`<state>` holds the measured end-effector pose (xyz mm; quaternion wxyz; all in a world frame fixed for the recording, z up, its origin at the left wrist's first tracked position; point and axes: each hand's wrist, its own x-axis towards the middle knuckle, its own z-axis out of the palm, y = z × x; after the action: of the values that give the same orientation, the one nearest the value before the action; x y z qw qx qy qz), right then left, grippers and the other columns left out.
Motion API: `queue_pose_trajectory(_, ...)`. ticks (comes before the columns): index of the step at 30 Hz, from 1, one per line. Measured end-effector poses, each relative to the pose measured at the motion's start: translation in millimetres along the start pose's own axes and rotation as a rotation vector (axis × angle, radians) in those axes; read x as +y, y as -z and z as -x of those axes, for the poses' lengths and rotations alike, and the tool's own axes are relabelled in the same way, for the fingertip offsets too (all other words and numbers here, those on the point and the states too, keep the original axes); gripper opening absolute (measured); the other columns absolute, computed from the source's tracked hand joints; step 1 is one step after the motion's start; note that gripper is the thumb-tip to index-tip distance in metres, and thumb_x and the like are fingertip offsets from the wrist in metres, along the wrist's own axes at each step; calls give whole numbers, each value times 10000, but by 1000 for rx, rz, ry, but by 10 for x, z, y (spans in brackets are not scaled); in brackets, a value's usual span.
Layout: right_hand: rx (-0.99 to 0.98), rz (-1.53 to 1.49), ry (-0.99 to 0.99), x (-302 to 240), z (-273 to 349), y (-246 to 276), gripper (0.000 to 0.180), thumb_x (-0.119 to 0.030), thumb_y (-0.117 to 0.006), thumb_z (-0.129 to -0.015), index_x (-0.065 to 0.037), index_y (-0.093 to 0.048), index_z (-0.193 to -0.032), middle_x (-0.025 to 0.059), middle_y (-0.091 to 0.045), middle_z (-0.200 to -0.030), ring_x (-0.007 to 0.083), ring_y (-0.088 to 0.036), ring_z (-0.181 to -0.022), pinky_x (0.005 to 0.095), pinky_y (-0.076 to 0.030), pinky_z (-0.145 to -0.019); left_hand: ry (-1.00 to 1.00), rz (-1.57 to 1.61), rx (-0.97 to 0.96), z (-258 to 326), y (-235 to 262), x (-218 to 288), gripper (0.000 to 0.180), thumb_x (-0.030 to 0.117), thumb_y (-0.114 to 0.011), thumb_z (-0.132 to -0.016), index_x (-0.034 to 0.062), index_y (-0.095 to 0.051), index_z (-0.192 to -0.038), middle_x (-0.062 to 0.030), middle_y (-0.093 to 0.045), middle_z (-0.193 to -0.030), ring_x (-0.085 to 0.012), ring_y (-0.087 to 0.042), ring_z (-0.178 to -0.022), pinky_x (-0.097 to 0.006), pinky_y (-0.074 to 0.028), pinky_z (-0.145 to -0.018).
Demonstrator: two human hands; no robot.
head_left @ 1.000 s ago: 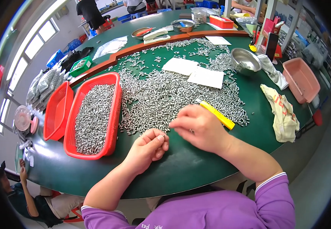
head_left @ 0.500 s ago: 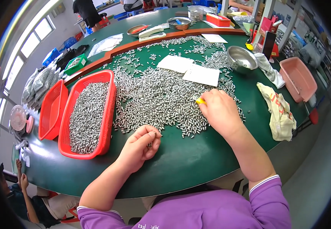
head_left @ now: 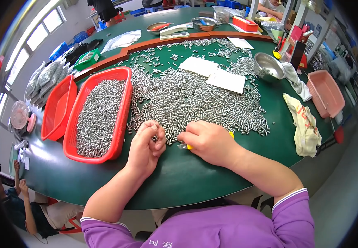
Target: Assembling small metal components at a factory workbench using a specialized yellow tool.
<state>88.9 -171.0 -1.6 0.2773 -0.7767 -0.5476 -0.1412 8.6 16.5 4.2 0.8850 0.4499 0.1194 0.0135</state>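
Note:
A wide heap of small silvery metal pieces [head_left: 195, 99] covers the green table [head_left: 179, 177]. My left hand [head_left: 146, 146] rests at the heap's near edge, fingers curled around a few of the pieces. My right hand [head_left: 208, 140] lies beside it, closed over a yellow-handled tool [head_left: 187, 146] whose metal tip pokes out toward the left hand. A red tray [head_left: 121, 120] full of the same pieces stands just left of my left hand.
An empty red tray [head_left: 57, 109] sits further left. Two white paper sheets [head_left: 224, 79] lie on the heap. A steel bowl [head_left: 268, 66], a cloth [head_left: 305, 124] and a pink tray [head_left: 325, 93] are to the right. Another person sits at lower left [head_left: 22, 202].
My right hand has pulled back from the heap's right side to its near edge, still holding the yellow tool. My left hand stayed at the near edge, fingers curled tighter.

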Motion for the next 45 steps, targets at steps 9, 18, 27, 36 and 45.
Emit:
queue_pose_trajectory(9, -49, 11, -9, 15, -45, -36, 199, -97, -696, -674, -113, -626, -860, 25, -549, -842, 223, -585, -807, 343, -503, -679, 67, 72, -66, -30, 45, -14, 106, 175, -438, -953, 85, -475, -994, -46, -518, -802, -108, -412, -574, -228, -309, -483)
queue_pose_trajectory(18, -55, 5, -149, 47, -9, 23, 229, -91, -709, -699, -115, -606, -902, 41, -547, -881, 240, -584, -878, 355, -503, -727, 95, 62, -109, -19, 28, -44, 135, 160, -405, -972, 65, -492, -1012, -59, -531, -808, -116, -416, -572, -233, -322, -478)
queue_pose_trajectory(27, 200, -122, -151, -24, -104, 208, 250, -28, -717, -689, -126, -629, -901, 40, -573, -897, 244, -601, -787, 344, -508, -663, 146, 72, -181, 6, 28, -52, 164, 161, -395, -987, 44, -498, -1037, -73, -539, -838, -121, -429, -590, -230, -342, -494)
queue_pose_trajectory(36, 91, 96, -247, 113, -45, 156, 263, -20, -700, -679, -98, -589, -904, 57, -559, -899, 261, -593, -870, 376, -495, -728, 163, 91, -179, -4, 36, -62, 206, 159, -377, -993, 28, -478, -1117, -105, -563, -961, -159, -531, -763, -280, -449, -666)
queue_pose_trajectory(45, 163, 233, -338, 452, -34, 118, 131, -115, -664, -749, -70, -580, -839, 83, -560, -843, 279, -586, -837, 393, -485, -727, 167, 1, -195, 28, -53, -57, 324, 23, -426, -935, -14, -395, -1255, -189, -504, -1215, -282, -578, -1080, -392, -472, -979)
